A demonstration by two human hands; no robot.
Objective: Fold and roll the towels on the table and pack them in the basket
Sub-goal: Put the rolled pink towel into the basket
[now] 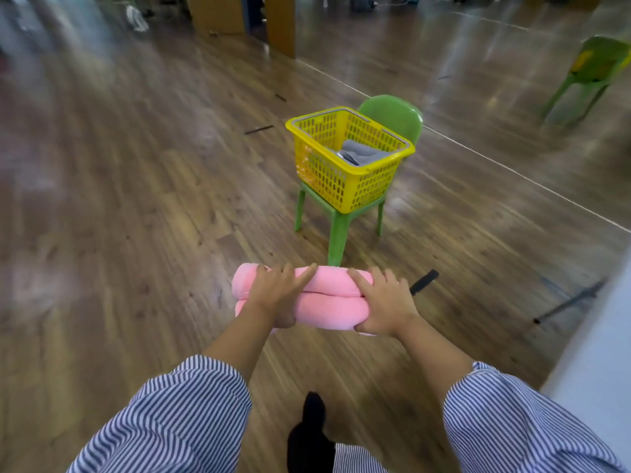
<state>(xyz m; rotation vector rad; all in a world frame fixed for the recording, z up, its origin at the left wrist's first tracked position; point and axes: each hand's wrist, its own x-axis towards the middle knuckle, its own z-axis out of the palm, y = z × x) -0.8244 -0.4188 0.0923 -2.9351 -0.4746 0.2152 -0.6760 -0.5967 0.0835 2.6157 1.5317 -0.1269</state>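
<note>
— What kind of room is this?

— A wide one with a glossy wood-plank floor. A white line crosses it at the right, and the far end is blurred. A pale tabletop edge shows at the right border.

— Where is the basket?

— The yellow basket, with perforated walls, sits on the seat of a green chair ahead of the person. A grey towel lies inside, against the right-hand side. A second green chair stands well apart at the upper right.

— And the hands?

— Both arms reach forward in striped sleeves. The hands carry a rolled pink towel in the air above the floor, short of the basket. The left hand grips the left part, fingers spread over the top and thumb underneath. The right hand clasps the right end the same way.
</note>
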